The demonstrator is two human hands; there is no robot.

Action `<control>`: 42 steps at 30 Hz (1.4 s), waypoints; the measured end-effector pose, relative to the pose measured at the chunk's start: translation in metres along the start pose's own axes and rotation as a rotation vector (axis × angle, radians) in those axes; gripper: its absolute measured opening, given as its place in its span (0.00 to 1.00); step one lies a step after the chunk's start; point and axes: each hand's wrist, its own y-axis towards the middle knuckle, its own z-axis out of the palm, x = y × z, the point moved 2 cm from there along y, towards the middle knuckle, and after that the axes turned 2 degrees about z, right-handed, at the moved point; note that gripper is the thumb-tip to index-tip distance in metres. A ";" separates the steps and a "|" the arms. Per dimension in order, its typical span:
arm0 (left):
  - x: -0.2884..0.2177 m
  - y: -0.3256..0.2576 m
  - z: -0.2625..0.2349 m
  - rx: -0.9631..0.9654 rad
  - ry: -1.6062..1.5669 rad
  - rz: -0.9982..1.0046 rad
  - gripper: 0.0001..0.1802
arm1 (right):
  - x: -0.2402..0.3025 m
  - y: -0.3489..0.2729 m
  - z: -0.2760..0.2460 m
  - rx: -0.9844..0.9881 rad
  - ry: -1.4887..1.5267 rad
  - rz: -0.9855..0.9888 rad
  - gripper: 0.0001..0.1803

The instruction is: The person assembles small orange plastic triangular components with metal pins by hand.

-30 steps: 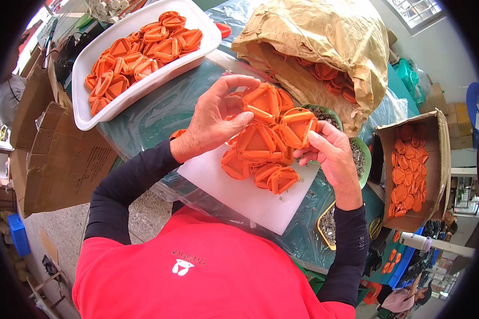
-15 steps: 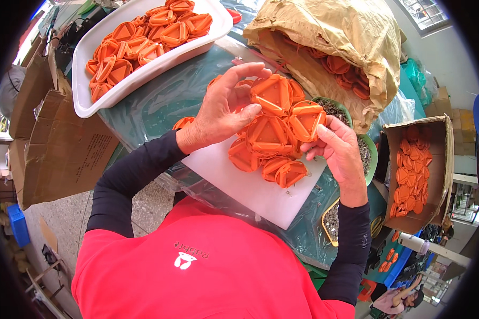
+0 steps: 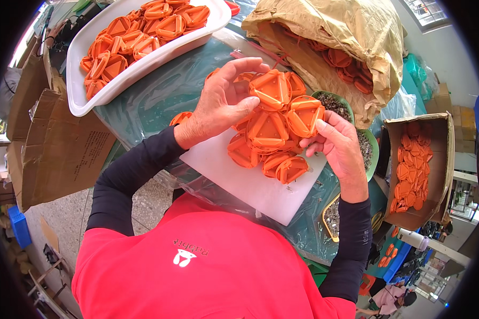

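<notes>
A pile of round orange plastic pieces (image 3: 267,129), each with raised triangular ridges, lies on a white board (image 3: 266,196) in front of me. My left hand (image 3: 224,103) is open at the pile's left side, fingers curved and apart from the thumb. Its thumb tip meets or nearly meets the upper orange piece (image 3: 270,89). At the right side, my right hand (image 3: 337,142) pinches the rim of another orange piece (image 3: 305,116) between thumb and fingers. The fingertips under that rim are partly hidden.
A white tub (image 3: 80,101) of orange pieces stands far left, a brown paper sack (image 3: 330,21) of them at the back. Green bowls (image 3: 375,154) and a yellow-rimmed tray (image 3: 324,226) hold small bits. A cardboard box (image 3: 446,165) with more pieces stands right.
Both hands keep nearly the same pose at the pile. The view has shifted slightly. A person in the background at lower right has changed posture.
</notes>
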 end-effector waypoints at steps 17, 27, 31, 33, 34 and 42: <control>0.012 0.001 -0.004 -0.011 -0.069 -0.030 0.29 | 0.000 0.003 0.000 -0.010 -0.015 0.018 0.15; 0.005 0.004 -0.012 -0.062 -0.055 -0.002 0.27 | -0.002 0.005 0.002 -0.058 -0.068 -0.006 0.17; -0.001 0.008 -0.008 -0.090 -0.046 -0.005 0.27 | -0.001 0.002 0.003 -0.050 -0.102 -0.013 0.18; -0.004 0.009 -0.007 -0.073 -0.030 0.000 0.27 | 0.000 0.000 0.004 -0.048 -0.116 -0.017 0.17; -0.005 0.010 -0.005 -0.070 -0.030 -0.002 0.27 | 0.001 -0.001 0.005 -0.081 -0.192 -0.029 0.18; -0.016 0.021 0.038 0.269 0.062 0.026 0.29 | 0.025 -0.013 0.005 -0.099 0.135 -0.103 0.19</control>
